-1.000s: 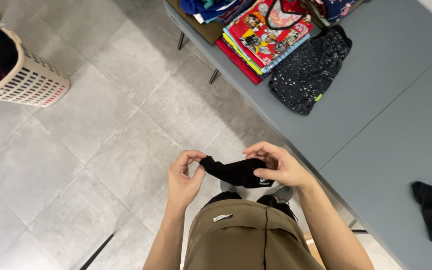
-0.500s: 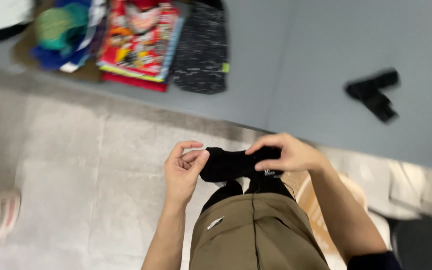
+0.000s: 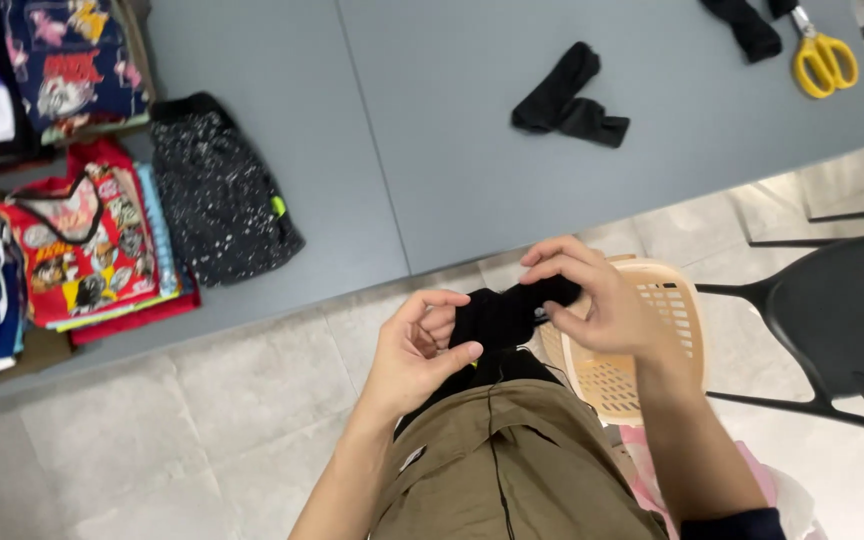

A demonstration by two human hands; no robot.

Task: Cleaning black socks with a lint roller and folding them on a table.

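My left hand (image 3: 417, 350) and my right hand (image 3: 592, 300) both pinch a small black cloth piece, likely a sock (image 3: 502, 312), stretched between them just in front of the grey table's (image 3: 432, 150) near edge. Another black sock (image 3: 567, 98) lies loose on the table top beyond my hands. A further black piece (image 3: 747, 22) lies at the far right, beside yellow-handled scissors (image 3: 824, 58).
Folded clothes sit at the table's left: a black speckled garment (image 3: 214, 205), a red printed one (image 3: 77, 245), a dark printed one (image 3: 72, 62). A beige plastic basket (image 3: 642, 350) stands under my right hand. A black chair (image 3: 837, 320) is at right.
The view has swung from the floor and laundry basket toward the table. Both hands keep hold of the black sock and have come closer to the table edge.
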